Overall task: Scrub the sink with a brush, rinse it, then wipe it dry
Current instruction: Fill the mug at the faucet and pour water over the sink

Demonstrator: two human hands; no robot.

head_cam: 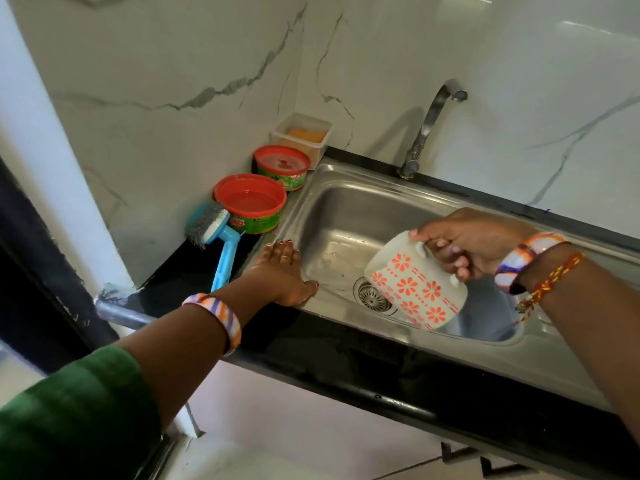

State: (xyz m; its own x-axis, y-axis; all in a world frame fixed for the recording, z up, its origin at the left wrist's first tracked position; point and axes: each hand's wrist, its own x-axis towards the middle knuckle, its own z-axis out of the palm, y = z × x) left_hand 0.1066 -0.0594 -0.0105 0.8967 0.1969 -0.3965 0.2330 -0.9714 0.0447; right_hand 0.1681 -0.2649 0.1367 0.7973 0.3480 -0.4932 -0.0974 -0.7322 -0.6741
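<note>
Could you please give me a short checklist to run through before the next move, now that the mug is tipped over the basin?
1. Right hand grips the mug by its handle: ok.
2. Mug is tilted, mouth down, over the sink near the drain: ok.
3. Left hand rests flat on the sink's left rim, away from the mug: ok.
4. Brush set aside on the counter, out of the basin: ok.
5. Water left in the mug: cannot tell.
6. Wiping cloth within reach: cannot tell; none in view.

1 steel sink (349,174) | 1 blue-handled scrub brush (216,233) | 2 red-rimmed round tubs (250,206) | 1 clear plastic box (300,136) | 1 white orange-flowered mug (415,282) | 1 chrome tap (427,126) | 2 hands (282,271)
</note>
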